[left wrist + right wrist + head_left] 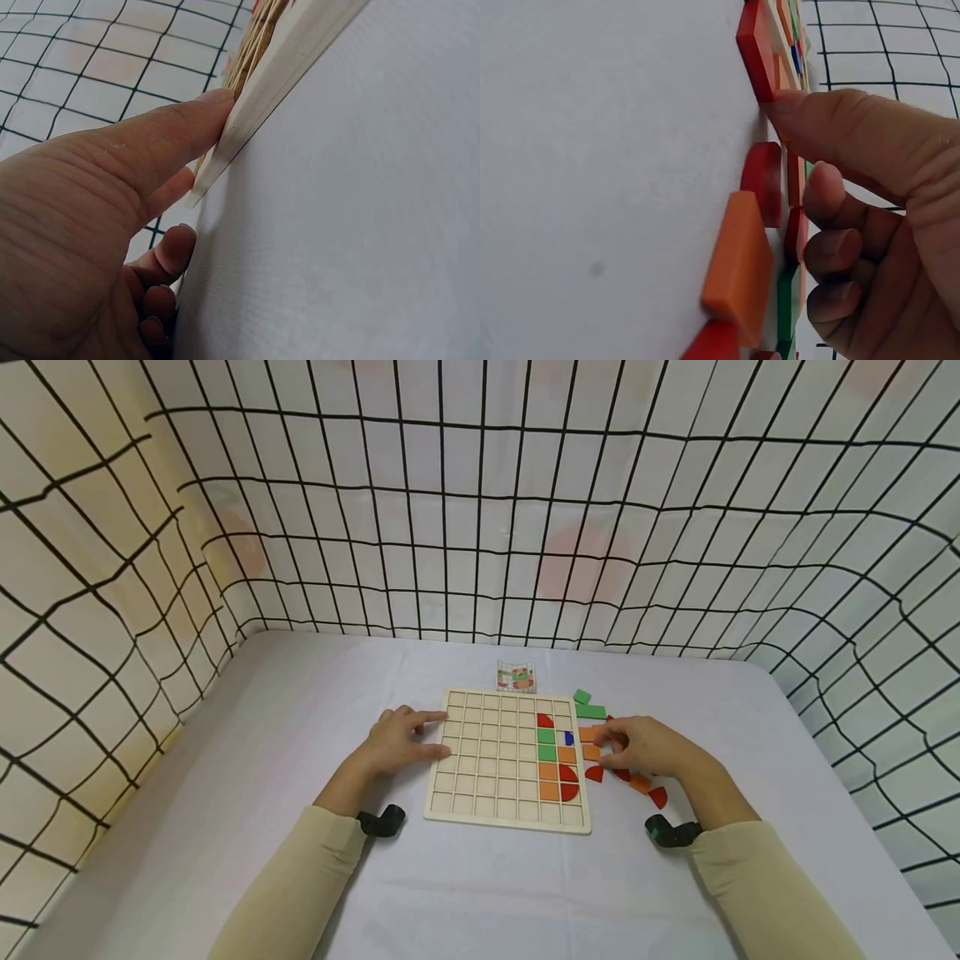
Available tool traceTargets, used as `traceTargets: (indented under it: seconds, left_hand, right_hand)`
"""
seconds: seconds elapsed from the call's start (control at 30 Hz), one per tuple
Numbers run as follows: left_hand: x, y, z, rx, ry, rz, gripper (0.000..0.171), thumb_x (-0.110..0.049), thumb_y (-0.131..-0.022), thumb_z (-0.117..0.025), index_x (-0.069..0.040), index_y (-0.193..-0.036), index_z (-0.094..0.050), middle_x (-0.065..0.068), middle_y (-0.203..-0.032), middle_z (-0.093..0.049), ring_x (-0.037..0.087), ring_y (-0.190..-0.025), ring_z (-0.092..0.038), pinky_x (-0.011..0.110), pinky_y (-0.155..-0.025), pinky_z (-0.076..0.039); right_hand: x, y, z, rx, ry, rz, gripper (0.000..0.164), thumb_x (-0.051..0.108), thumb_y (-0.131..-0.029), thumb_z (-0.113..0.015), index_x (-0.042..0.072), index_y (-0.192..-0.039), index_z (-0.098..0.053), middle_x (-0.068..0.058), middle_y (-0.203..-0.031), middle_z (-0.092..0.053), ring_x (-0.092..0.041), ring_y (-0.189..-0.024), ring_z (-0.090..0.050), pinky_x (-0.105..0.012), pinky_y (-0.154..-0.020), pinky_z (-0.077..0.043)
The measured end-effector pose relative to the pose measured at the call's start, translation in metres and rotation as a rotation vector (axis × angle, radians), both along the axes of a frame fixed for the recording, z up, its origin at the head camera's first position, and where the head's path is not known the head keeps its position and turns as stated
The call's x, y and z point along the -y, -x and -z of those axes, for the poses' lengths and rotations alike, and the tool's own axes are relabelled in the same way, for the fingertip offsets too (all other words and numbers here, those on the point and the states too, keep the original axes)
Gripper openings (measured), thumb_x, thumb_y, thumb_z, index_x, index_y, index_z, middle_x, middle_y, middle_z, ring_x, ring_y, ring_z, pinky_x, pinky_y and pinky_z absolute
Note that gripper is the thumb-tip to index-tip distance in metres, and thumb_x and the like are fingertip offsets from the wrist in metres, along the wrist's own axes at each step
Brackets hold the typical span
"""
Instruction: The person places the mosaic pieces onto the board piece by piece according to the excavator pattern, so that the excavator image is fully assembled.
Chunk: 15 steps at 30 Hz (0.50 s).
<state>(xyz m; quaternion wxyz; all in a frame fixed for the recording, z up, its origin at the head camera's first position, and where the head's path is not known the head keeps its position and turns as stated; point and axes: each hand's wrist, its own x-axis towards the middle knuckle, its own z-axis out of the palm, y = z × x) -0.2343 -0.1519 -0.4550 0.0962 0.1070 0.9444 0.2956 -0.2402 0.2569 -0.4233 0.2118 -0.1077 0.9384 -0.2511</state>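
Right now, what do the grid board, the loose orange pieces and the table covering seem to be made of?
Grid board: likely bare wood, matte, with faint grain-like lines along its pale edge. Orange pieces: perhaps painted wood or plastic; smooth, evenly coloured faces. Table covering: probably matte cloth, given its faint creases.

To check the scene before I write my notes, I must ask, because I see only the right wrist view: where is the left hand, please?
Observer: The left hand touches the left edge of the board.

Operator: Thank you. In which columns of the board do the coloured pieces lie?

Observer: The pieces on the board lie only in its two rightmost columns.

Operator: And does the left wrist carry something?

Observer: Yes, a black device.
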Motion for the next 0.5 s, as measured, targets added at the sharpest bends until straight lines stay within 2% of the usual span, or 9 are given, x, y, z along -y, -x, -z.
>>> traceTargets:
  seconds: [0.33,0.5]
  left_hand:
    - [-0.0001,-0.0021,-0.0024,0.002,-0.009,0.008,0.069,-0.048,-0.084,-0.079,-0.027,-0.146,-0.058,0.007,-0.107,-0.059,0.024,-0.096,-0.044,0.034,-0.078,-0.032]
    - [-0.0003,-0.0022,-0.0035,-0.003,-0.009,0.008,0.069,-0.048,-0.084,-0.079,-0.027,-0.146,-0.058,0.007,-0.107,-0.059,0.024,-0.096,-0.044,0.034,-0.078,-0.032]
  right_hand:
    - [0.0000,-0.0002,0.0038,-0.074,-0.039,-0.019,0.024,0.026,-0.090,-0.076,0.012,-0.108,-0.068,-0.001,-0.076,-0.051,-0.017,-0.069,-0.051,-0.029,-0.059,-0.040]
    - [-0.0007,0.0001,0.0021,-0.105,-0.034,-0.019,0.016,0.022,-0.091,-0.074,0.012,-0.102,-0.069,-0.001,-0.078,-0.055,-0.016,-0.069,-0.052,-0.029,-0.058,-0.042]
